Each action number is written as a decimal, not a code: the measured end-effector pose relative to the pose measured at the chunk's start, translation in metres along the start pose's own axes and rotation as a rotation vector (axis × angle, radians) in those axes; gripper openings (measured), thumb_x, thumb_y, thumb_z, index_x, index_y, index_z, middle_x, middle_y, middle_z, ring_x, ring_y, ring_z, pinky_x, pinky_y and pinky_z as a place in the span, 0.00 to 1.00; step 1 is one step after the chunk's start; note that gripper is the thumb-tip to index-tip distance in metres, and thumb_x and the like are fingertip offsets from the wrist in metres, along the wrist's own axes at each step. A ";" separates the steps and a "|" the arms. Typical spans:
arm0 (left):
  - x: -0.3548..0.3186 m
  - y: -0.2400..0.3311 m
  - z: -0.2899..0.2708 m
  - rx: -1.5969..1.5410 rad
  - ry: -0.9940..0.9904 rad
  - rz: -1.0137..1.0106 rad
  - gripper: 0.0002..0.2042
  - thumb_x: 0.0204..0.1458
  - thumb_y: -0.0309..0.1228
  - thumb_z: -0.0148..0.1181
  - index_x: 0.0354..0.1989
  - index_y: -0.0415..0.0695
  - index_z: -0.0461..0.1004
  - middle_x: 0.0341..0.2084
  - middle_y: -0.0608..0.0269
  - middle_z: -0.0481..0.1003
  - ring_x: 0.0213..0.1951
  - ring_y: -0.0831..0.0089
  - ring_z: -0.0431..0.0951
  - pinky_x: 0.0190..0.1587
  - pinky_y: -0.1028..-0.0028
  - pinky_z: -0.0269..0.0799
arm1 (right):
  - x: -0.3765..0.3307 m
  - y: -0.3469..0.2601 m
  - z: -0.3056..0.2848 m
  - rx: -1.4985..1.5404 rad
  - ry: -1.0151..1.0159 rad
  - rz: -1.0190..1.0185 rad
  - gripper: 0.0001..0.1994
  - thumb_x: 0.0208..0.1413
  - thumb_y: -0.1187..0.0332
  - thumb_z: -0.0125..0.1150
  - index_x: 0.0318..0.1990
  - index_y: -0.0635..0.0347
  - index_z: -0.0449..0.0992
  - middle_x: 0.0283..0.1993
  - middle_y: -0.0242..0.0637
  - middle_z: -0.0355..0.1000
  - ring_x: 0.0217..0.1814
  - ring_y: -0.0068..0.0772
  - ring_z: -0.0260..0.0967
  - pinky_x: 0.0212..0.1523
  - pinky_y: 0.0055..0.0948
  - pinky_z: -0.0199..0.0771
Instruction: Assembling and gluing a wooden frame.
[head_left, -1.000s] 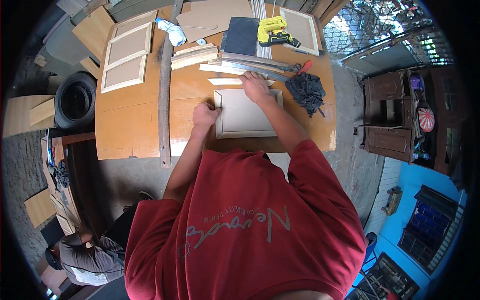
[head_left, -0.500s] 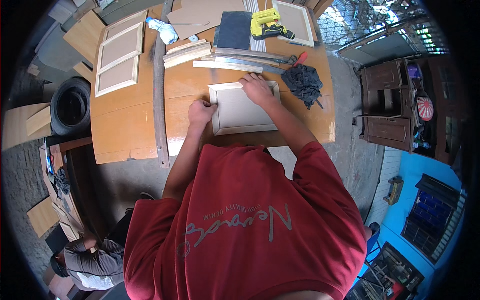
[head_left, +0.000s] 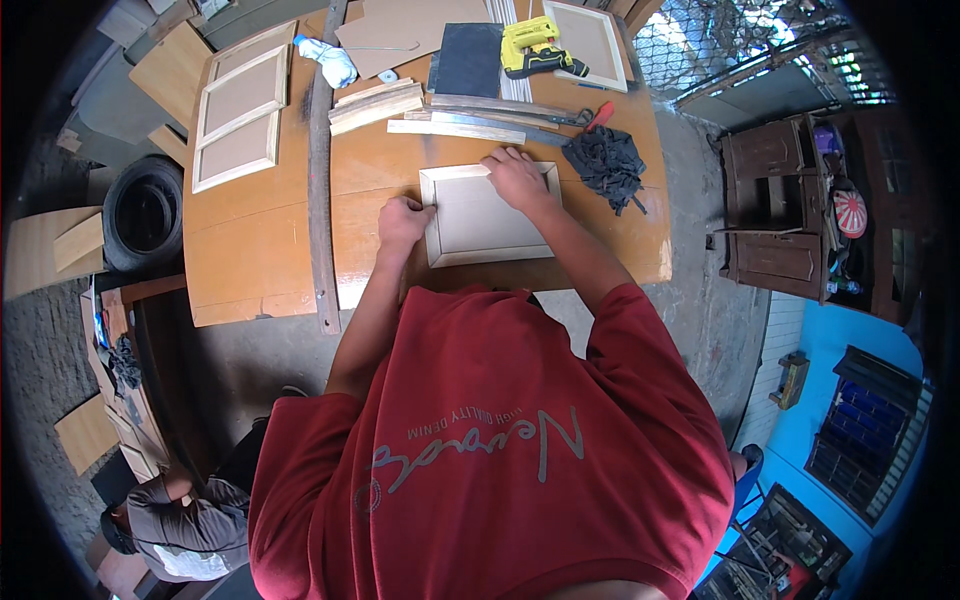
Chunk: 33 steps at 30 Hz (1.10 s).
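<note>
A light wooden picture frame (head_left: 490,258) with a plain beige backing panel lies on the orange-brown table in front of me. My left hand (head_left: 403,221) is closed at its left rail, thumb and fingers pinching the edge. Over the far rail, toward the right corner, the fingers of my right hand (head_left: 516,180) curl and grip it. Just beyond are loose wood strips (head_left: 455,130) and scissors (head_left: 575,118). A crumpled black cloth (head_left: 605,165) lies to the right of the frame, beside a red-handled tool (head_left: 602,114).
Farther back are a yellow-black power tool (head_left: 533,48), a dark rectangular sheet (head_left: 466,60) and a blue-capped bottle (head_left: 328,62). Several finished-looking frames (head_left: 235,150) lie left of a long wooden bar (head_left: 320,200). A tire (head_left: 143,213) stands off the table's left; another person (head_left: 190,530) sits lower left.
</note>
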<state>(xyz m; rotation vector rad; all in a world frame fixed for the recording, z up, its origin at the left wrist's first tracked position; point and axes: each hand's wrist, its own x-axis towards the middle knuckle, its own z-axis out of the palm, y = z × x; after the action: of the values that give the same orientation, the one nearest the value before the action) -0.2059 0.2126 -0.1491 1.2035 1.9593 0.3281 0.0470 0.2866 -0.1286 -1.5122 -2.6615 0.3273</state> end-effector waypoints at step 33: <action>-0.005 0.005 -0.003 -0.074 0.016 0.000 0.19 0.46 0.44 0.74 0.34 0.37 0.84 0.20 0.54 0.82 0.22 0.68 0.83 0.34 0.69 0.80 | -0.097 0.051 0.033 0.378 0.334 0.768 0.20 0.51 0.60 0.71 0.49 0.59 0.79 0.50 0.52 0.74 0.56 0.57 0.73 0.55 0.51 0.76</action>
<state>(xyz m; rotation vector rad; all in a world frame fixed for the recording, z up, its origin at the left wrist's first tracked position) -0.2038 0.2114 -0.1419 1.1566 1.9438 0.4070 0.1345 0.2242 -0.1673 -2.1363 -1.5734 0.5137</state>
